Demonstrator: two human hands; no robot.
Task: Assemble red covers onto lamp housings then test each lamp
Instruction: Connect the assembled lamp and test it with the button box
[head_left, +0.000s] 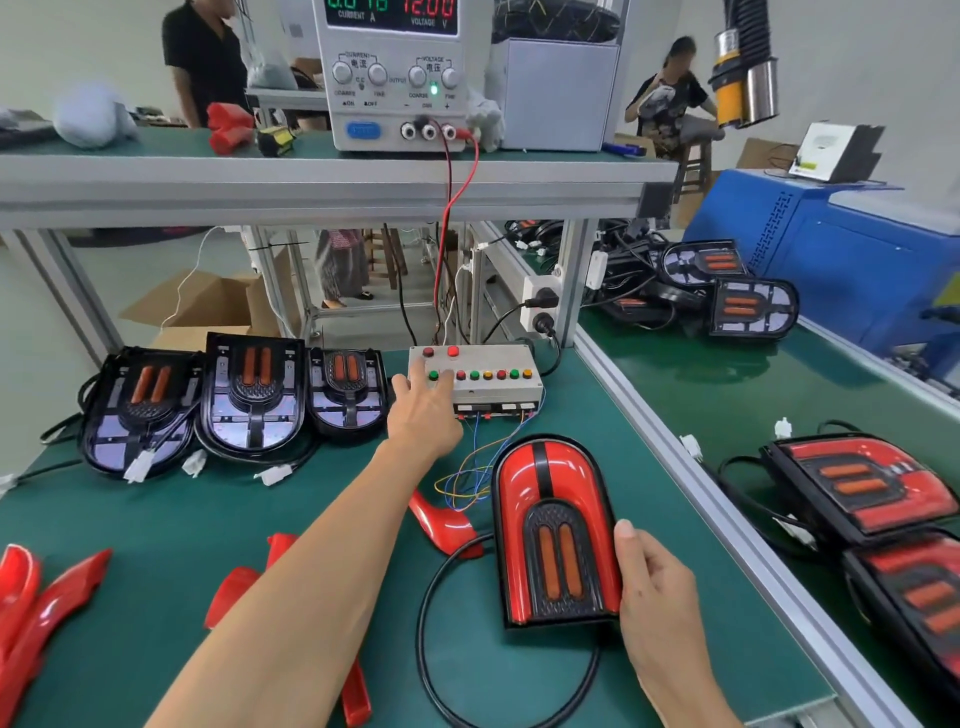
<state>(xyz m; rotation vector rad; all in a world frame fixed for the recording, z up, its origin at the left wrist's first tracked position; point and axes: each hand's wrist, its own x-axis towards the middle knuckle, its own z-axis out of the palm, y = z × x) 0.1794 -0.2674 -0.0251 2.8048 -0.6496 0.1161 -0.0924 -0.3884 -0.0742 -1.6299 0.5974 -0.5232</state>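
Observation:
A lamp with its red cover fitted (556, 530) lies on the green mat in front of me, its black cable looping to the left. My right hand (654, 587) holds its right edge, thumb on the cover. My left hand (423, 410) reaches out to the grey button box (483, 376), fingers spread over its left-hand buttons. Three uncovered black lamp housings (249, 395) stand in a row left of the box. Loose red covers (41, 597) lie at the near left and beside the lamp (441, 525).
A power supply (395, 73) on the upper shelf feeds red and black leads down to the box. Covered lamps (872, 493) are stacked on the right-hand table, more housings (753, 306) behind them. Two people stand in the background.

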